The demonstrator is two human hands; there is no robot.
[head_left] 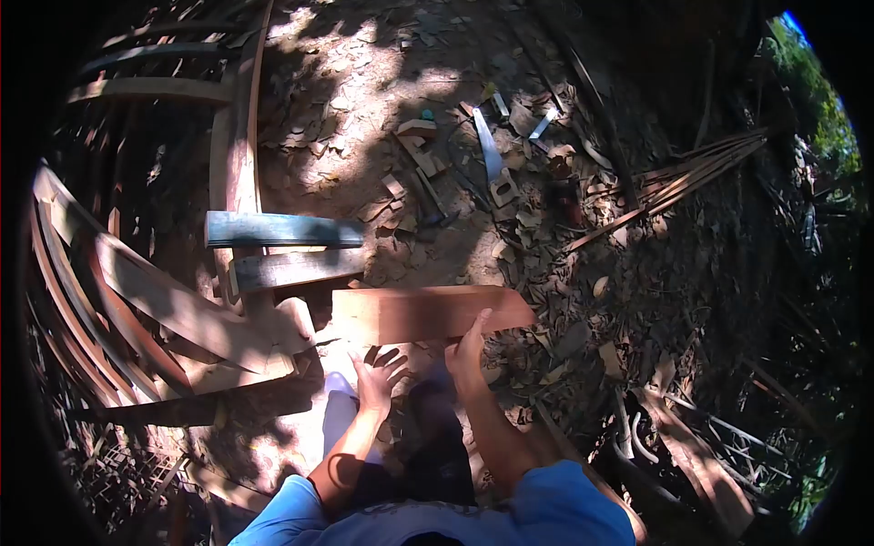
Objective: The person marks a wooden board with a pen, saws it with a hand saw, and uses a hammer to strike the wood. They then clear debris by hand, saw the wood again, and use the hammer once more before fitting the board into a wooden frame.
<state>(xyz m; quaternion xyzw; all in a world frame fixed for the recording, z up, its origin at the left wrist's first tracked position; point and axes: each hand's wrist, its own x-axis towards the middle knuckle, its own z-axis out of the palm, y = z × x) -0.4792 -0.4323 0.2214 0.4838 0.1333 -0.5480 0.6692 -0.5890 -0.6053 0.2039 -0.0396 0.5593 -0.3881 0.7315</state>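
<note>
A reddish-brown wooden board (410, 315) with one slanted end lies crosswise in front of me, held up over the ground. My right hand (468, 348) grips its lower edge near the slanted right end, thumb on the upper face and the other fingers hidden beneath. Just below the board's left half is my left hand (377, 379), fingers spread and holding nothing. To the left of the board, a blue-green painted plank (284, 231) and a greyish plank (300, 269) rest across long timbers.
Curved boards (164, 291) are stacked at the left. Ahead on the leaf-covered ground lie a handsaw (488, 147), a blade-like tool (544, 124) and small wood blocks (420, 156). Thin wooden strips (678, 189) lean at the right, and a rough slab (696, 455) lies at lower right.
</note>
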